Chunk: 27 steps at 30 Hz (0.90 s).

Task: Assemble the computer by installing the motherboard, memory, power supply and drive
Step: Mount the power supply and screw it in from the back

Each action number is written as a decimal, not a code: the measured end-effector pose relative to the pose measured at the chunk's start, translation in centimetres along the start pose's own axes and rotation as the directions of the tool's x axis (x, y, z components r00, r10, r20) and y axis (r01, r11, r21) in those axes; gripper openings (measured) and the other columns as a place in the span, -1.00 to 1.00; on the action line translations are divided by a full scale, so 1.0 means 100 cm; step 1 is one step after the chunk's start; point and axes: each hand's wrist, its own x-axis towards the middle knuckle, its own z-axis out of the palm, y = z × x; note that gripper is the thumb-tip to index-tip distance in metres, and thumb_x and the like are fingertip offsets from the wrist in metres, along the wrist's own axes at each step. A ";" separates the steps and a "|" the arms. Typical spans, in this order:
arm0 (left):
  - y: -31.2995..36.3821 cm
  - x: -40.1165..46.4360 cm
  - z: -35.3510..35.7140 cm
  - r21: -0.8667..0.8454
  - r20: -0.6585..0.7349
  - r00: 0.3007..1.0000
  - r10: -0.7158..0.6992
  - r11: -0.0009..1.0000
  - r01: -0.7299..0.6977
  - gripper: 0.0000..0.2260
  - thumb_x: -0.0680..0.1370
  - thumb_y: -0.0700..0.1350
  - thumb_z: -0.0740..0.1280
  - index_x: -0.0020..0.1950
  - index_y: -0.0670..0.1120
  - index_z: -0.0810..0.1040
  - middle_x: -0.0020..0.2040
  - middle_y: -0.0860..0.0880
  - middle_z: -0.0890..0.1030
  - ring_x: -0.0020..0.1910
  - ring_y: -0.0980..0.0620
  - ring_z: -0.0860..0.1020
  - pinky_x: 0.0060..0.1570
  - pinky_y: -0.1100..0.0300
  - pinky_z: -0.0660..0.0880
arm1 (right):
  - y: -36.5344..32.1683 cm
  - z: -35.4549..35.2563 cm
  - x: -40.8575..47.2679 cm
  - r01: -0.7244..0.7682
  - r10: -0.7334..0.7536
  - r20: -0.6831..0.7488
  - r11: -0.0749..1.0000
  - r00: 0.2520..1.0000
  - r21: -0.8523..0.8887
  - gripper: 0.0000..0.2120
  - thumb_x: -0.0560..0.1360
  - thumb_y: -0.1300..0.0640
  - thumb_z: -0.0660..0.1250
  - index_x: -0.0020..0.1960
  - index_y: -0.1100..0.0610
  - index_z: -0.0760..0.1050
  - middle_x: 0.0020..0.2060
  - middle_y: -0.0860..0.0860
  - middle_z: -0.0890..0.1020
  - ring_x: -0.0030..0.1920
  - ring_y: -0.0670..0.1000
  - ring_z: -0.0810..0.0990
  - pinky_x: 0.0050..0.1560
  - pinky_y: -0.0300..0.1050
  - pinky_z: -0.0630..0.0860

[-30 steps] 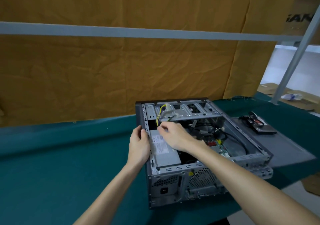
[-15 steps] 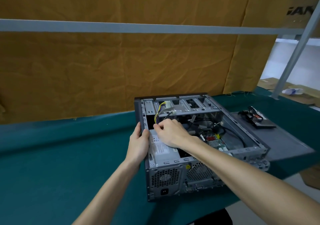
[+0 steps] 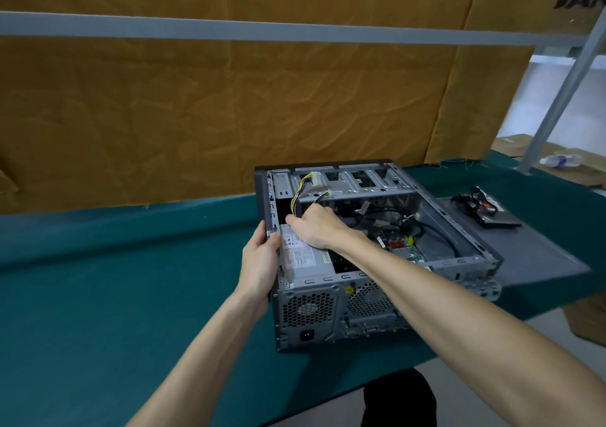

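Note:
An open grey computer case [image 3: 360,311] lies on its side on the green table. Inside at its left sits the silver power supply [image 3: 303,257] with a white label. My left hand [image 3: 260,256] grips the case's left wall beside the power supply, thumb over the edge. My right hand [image 3: 316,228] reaches into the case over the far end of the power supply, fingers curled around its cables; what the fingertips hold is hidden. Yellow and black power cables [image 3: 303,187] rise to a white connector on the drive cage. The motherboard [image 3: 398,246] shows at the case's bottom right.
The case's side panel [image 3: 537,256] lies flat to the right, with a drive and black cables [image 3: 488,211] on its far end. The table's front edge [image 3: 410,364] runs just below the case. A brown paper backdrop and a grey rail stand behind.
My right hand has shifted slightly deeper toward the far end of the power supply. My head has moved back a little. My left hand keeps its grip on the case wall.

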 end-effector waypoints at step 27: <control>-0.074 -0.023 -0.023 0.345 0.271 0.632 0.726 0.540 -0.768 -0.45 0.51 -0.02 0.54 0.40 -0.03 0.37 0.62 -0.04 0.20 0.60 -0.11 0.21 0.45 -0.23 0.34 | -0.001 0.005 0.028 -0.052 0.053 -0.072 0.999 0.996 0.008 -0.52 0.59 -0.11 0.21 -0.41 0.13 0.33 -0.49 0.01 0.45 -0.45 0.08 0.41 -0.34 -0.08 0.31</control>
